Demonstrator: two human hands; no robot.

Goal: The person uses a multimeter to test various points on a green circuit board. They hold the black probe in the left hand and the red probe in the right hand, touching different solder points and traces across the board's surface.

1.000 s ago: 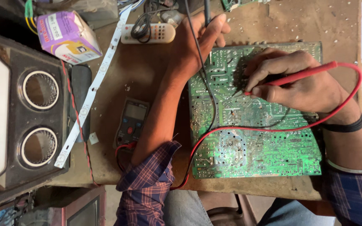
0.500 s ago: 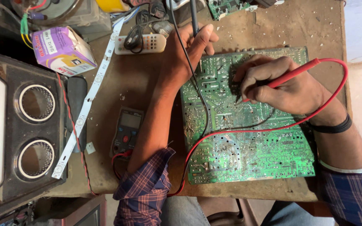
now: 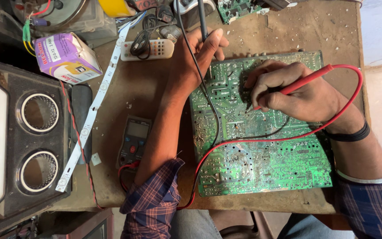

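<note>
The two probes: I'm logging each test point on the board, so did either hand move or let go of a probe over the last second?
Neither let go. The right hand keeps the red probe tip on the green circuit board; the left hand keeps the black probe at its upper left edge. No visible shift across the board; only the camera view moved. The multimeter stayed put.

Green circuit board [image 3: 261, 150] flat on brown workbench, solder side up. Red probe [image 3: 303, 82] slanted, tip on board's upper middle. Black probe [image 3: 203, 24] near-upright at board's top-left edge.
</note>
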